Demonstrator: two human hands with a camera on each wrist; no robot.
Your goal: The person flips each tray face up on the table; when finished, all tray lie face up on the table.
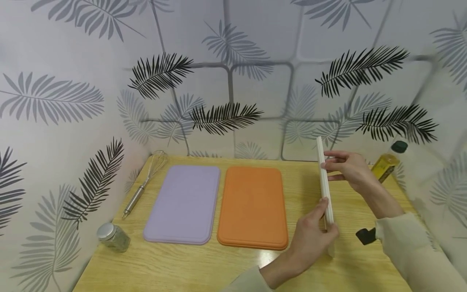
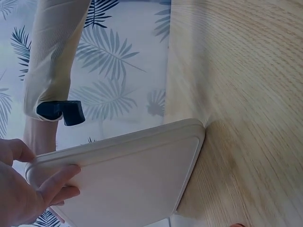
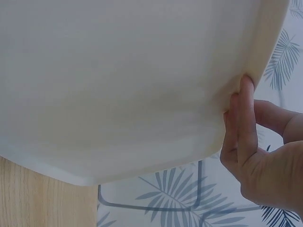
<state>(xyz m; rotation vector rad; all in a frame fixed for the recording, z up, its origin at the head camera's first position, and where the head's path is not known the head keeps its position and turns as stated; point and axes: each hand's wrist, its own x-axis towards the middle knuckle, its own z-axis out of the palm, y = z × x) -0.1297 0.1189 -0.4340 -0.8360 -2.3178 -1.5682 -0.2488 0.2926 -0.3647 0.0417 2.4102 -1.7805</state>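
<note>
A white rectangular tray point(image 1: 324, 186) stands tilted up on its edge, seen nearly edge-on in the head view. My left hand point(image 1: 310, 237) pinches its near upper edge, with fingers on the flat outer face in the left wrist view. Farther along, my right hand point(image 1: 352, 170) holds the far part of the rim from the right. In the right wrist view its fingers point(image 3: 246, 118) press the face near the rim, thumb behind. To the left lie an orange tray point(image 1: 251, 207) and a purple tray point(image 1: 184, 202), flat and side by side.
A whisk point(image 1: 136, 198) lies at the table's left edge, with a silver-lidded glass jar point(image 1: 116, 239) nearer. An oil bottle point(image 1: 384, 166) with a dark cap stands behind my right forearm. Leaf-patterned walls close off the table's back and sides.
</note>
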